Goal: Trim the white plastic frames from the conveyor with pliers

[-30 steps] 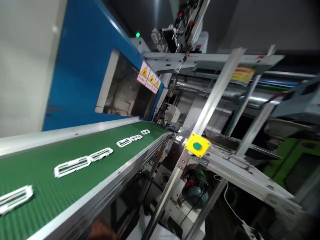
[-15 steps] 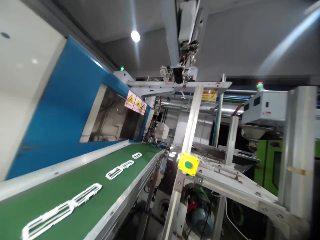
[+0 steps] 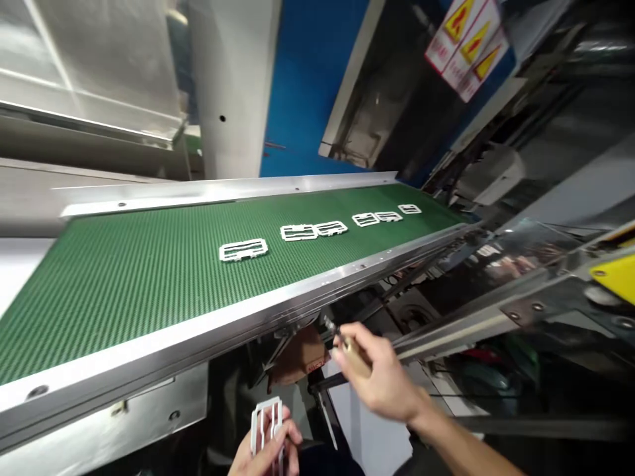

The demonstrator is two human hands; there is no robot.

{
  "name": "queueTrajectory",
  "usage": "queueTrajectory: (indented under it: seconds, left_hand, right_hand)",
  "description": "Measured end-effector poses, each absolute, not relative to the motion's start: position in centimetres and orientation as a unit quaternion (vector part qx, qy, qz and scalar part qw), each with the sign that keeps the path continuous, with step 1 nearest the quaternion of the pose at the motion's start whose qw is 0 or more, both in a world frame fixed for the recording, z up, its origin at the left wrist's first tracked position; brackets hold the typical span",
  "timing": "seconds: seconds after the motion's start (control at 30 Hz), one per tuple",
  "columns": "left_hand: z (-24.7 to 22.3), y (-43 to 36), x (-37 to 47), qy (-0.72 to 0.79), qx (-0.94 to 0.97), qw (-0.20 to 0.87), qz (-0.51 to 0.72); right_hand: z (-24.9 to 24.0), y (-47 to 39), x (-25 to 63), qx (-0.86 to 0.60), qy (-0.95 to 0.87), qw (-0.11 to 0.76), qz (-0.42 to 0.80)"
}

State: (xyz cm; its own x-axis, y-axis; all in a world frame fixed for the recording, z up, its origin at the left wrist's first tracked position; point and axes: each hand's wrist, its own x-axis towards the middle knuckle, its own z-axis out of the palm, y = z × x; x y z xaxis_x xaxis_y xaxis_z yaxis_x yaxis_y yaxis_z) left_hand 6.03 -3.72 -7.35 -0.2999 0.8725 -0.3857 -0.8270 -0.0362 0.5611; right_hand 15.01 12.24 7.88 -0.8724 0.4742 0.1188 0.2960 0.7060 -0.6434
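At the bottom of the view my left hand (image 3: 288,441) is closed around a white slotted plastic frame (image 3: 254,426), held upright below the conveyor's edge. To the right, my right hand (image 3: 381,380) grips a tan-handled tool (image 3: 356,360). Its short, thin metal tip (image 3: 329,324) points up and left; I cannot make out what kind of tool it is. The two hands are apart, and the tip does not touch the held frame. Several similar white frames (image 3: 244,254) lie in a line on the green conveyor belt (image 3: 163,277) beyond my hands.
A metal rail (image 3: 278,297) edges the belt on my side. Behind it stands a blue machine (image 3: 302,92) with a window and warning labels (image 3: 466,43). A brown cardboard box (image 3: 297,354) is under the conveyor. At right are a metal frame post (image 3: 476,324) and a yellow button plate (image 3: 618,277).
The view has swung down and left toward the belt. Both my hands have come into view, holding a white frame and the tan-handled tool.
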Motion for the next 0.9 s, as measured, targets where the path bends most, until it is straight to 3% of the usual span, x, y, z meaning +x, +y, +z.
queueTrajectory:
  seconds: [0.1,0.17,0.37,0.43,0.67,0.9]
  left_hand:
    - [-5.9,-4.3,5.1,0.344,0.022,0.578,0.740]
    - [-4.4,-4.9,4.7,0.318,-0.012,0.570,0.758]
    - [-1.2,-6.8,4.1,0.195,-0.057,0.551,0.809]
    - [-1.2,-7.3,4.1,0.171,-0.058,0.538,0.823]
    - [-2.0,-8.3,4.6,0.151,-0.086,0.504,0.846]
    - [-2.1,-8.3,4.9,0.162,-0.100,0.499,0.846]
  right_hand:
    - [12.6,14.3,10.0,-0.135,-0.946,0.188,0.228]
    - [14.5,15.6,5.4,-0.094,-0.966,0.162,0.176]
    - [13.1,18.2,-6.9,-0.035,-0.997,-0.067,0.024]
    - [11.7,18.6,-8.4,-0.030,-0.994,-0.106,0.001]
    - [11.2,18.7,-7.6,-0.015,-1.000,-0.026,-0.003]
    - [15.7,16.9,-0.2,0.019,-0.986,0.085,0.140]
